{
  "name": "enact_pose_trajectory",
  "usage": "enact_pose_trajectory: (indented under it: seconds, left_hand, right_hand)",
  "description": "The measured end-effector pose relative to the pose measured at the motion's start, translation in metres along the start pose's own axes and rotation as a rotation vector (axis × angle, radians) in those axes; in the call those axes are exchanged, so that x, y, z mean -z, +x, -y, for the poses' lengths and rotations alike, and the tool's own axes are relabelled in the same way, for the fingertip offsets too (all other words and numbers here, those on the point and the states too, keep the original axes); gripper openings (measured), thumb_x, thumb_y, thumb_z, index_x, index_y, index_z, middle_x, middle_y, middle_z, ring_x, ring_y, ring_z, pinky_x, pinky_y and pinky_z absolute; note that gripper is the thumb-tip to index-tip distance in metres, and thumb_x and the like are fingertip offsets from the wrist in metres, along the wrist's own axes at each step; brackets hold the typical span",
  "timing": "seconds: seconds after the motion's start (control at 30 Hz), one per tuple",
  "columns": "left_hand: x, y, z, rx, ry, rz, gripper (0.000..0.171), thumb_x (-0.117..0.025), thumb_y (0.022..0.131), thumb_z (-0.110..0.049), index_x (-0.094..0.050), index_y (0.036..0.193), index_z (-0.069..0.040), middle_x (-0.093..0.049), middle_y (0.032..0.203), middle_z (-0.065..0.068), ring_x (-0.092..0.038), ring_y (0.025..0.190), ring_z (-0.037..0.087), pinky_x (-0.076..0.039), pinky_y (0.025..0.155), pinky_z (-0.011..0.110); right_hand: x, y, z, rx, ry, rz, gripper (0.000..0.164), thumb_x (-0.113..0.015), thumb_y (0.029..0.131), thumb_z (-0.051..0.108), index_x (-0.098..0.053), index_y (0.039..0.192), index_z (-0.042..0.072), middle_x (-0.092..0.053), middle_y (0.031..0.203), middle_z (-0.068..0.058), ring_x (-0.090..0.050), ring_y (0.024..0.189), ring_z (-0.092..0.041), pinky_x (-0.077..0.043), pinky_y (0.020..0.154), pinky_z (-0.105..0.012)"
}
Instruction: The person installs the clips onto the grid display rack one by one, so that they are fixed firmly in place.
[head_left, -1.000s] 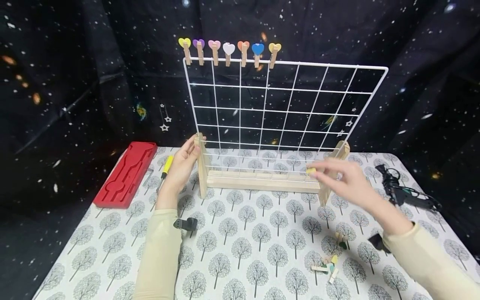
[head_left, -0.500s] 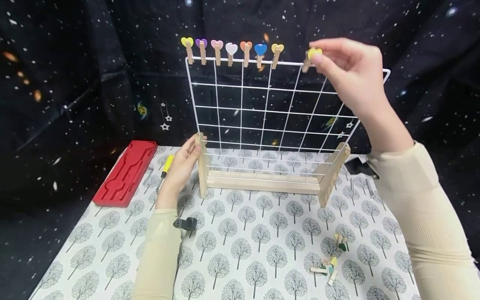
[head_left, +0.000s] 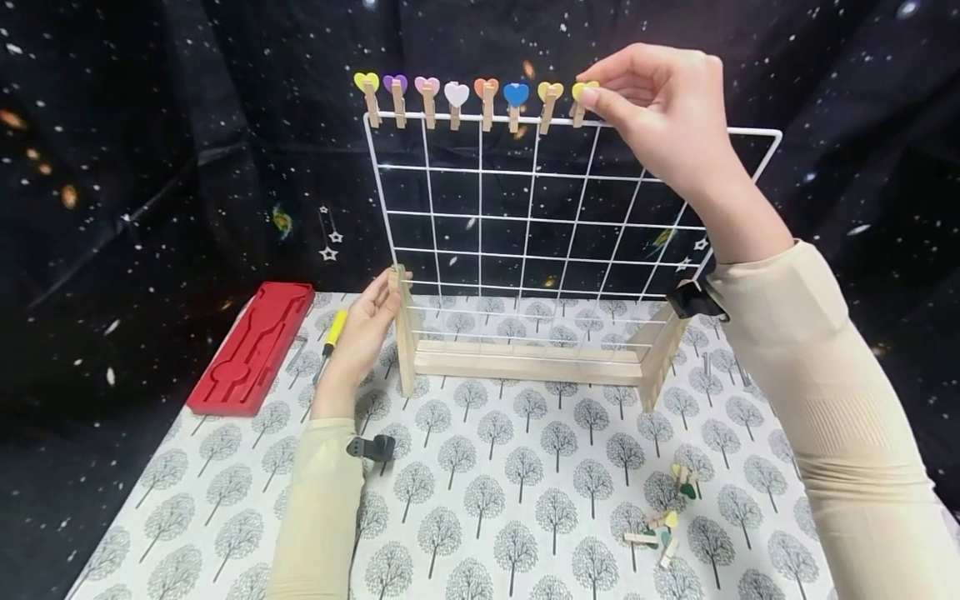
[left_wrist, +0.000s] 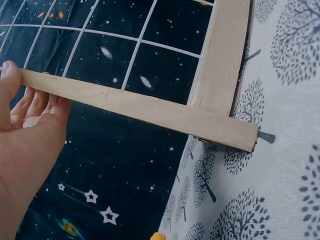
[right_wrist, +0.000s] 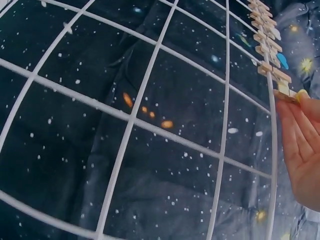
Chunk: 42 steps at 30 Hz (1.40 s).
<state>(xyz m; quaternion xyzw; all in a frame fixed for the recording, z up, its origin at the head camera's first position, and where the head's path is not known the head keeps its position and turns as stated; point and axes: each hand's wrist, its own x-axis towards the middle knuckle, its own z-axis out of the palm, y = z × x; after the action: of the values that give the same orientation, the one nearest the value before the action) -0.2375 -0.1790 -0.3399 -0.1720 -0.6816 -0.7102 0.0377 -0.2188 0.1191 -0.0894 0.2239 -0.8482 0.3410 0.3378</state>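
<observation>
A white wire grid [head_left: 481, 174] stands upright in a wooden base with a crossbar [head_left: 525, 365]. Several heart-topped clothespins line the left part of its top wire, among them a blue one [head_left: 516, 95]. My right hand [head_left: 678, 125] pinches a yellow-heart clothespin [head_left: 578, 115] at that wire, just right of another yellow one [head_left: 548, 108]. In the right wrist view, thumb and fingertips meet on this clothespin [right_wrist: 287, 96] beside the edge wire. My left hand [head_left: 363, 325] grips the top of the base's left wooden upright [left_wrist: 140, 105], its fingers curled round behind.
Loose clothespins lie in two small groups on the tree-print cloth, one pile [head_left: 663, 533] nearer and one [head_left: 686, 482] further back. At the left are a red moulded tray [head_left: 251, 350] and a yellow-handled screwdriver [head_left: 336, 327]. A dark starry curtain [head_left: 150, 167] hangs behind.
My right hand has risen from low by the base to the top wire, then shifted left with the yellow clothespin to beside the row. The left hand has stayed on the upright.
</observation>
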Motion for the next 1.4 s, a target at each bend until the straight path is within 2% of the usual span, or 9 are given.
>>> enact_pose_trajectory:
  seconds: [0.2,0.43,0.63,0.77,0.83,1.0,1.1,1.23,1.4]
  left_hand:
    - [-0.002,0.000,-0.001,0.004,0.001,0.000,0.051,-0.044,0.089,-0.030,-0.028,0.136,-0.020,-0.039,0.135,0.002,-0.031,0.126,0.011,-0.024,0.105,0.031]
    - [-0.006,0.002,0.000,0.013,0.012,0.007,0.051,-0.044,0.089,-0.030,-0.028,0.136,-0.020,-0.039,0.135,0.002,-0.031,0.125,0.010,-0.024,0.105,0.030]
    - [-0.006,0.004,0.001,0.008,0.011,0.019,0.050,-0.044,0.090,-0.028,-0.027,0.137,-0.019,-0.038,0.135,0.002,-0.030,0.126,0.010,-0.024,0.105,0.031]
    - [-0.006,0.004,0.003,0.003,0.013,0.017,0.050,-0.044,0.090,-0.028,-0.027,0.136,-0.020,-0.037,0.136,0.003,-0.030,0.126,0.010,-0.023,0.105,0.032]
    - [-0.006,0.003,0.004,0.005,0.017,0.015,0.050,-0.044,0.090,-0.029,-0.028,0.136,-0.021,-0.037,0.136,0.004,-0.030,0.126,0.009,-0.023,0.105,0.033]
    - [-0.006,0.003,0.003,0.005,0.029,0.022,0.050,-0.044,0.090,-0.029,-0.028,0.136,-0.021,-0.038,0.135,0.004,-0.031,0.126,0.009,-0.024,0.105,0.032]
    - [-0.004,0.004,0.000,-0.001,0.033,0.018,0.050,-0.044,0.090,-0.027,-0.028,0.136,-0.020,-0.039,0.135,0.002,-0.031,0.126,0.010,-0.024,0.105,0.033]
    - [-0.004,0.004,-0.003,0.003,0.039,0.010,0.049,-0.044,0.091,-0.024,-0.027,0.137,-0.019,-0.038,0.135,0.002,-0.030,0.126,0.011,-0.023,0.105,0.034]
    - [-0.006,0.003,-0.004,0.019,0.041,0.016,0.049,-0.044,0.091,-0.023,-0.027,0.137,-0.019,-0.037,0.136,0.003,-0.029,0.126,0.011,-0.023,0.105,0.033]
  right_hand:
    - [-0.002,0.001,0.003,-0.046,-0.036,0.051,0.020,-0.065,0.077,0.025,-0.068,0.091,0.011,-0.068,0.083,0.002,-0.060,0.067,0.002,-0.035,0.048,-0.017]
    - [0.001,-0.006,0.004,-0.058,-0.145,0.074,0.027,-0.059,0.080,0.032,-0.067,0.096,0.011,-0.067,0.090,-0.005,-0.059,0.070,0.006,-0.038,0.053,-0.013]
    - [0.001,-0.008,0.004,-0.110,-0.160,0.072,0.031,-0.058,0.080,0.036,-0.066,0.101,0.014,-0.067,0.093,-0.004,-0.061,0.078,0.002,-0.043,0.061,-0.011]
    - [0.000,-0.014,0.002,-0.049,-0.200,0.048,0.034,-0.055,0.082,0.037,-0.063,0.107,0.016,-0.066,0.098,-0.001,-0.062,0.084,-0.004,-0.048,0.071,-0.013]
    - [-0.001,-0.020,-0.001,0.059,-0.167,-0.012,0.031,-0.056,0.082,0.032,-0.063,0.107,0.015,-0.066,0.097,-0.001,-0.062,0.085,-0.006,-0.048,0.074,-0.015]
    - [-0.003,-0.049,-0.011,0.441,-0.155,-0.233,0.019,-0.059,0.082,0.014,-0.066,0.098,0.008,-0.067,0.093,-0.003,-0.063,0.080,-0.013,-0.048,0.076,-0.017]
    - [-0.004,-0.073,-0.014,0.513,-0.177,-0.275,0.018,-0.060,0.080,0.008,-0.066,0.097,0.007,-0.066,0.094,-0.005,-0.061,0.083,-0.019,-0.047,0.080,-0.020]
    - [-0.006,-0.110,-0.027,0.528,-0.119,-0.181,0.021,-0.062,0.076,0.003,-0.065,0.097,0.005,-0.066,0.093,-0.008,-0.061,0.085,-0.022,-0.046,0.082,-0.022]
    - [-0.011,-0.173,-0.065,0.474,-0.015,0.077,0.026,-0.062,0.071,0.002,-0.063,0.097,0.001,-0.065,0.095,-0.008,-0.060,0.085,-0.020,-0.045,0.084,-0.017]
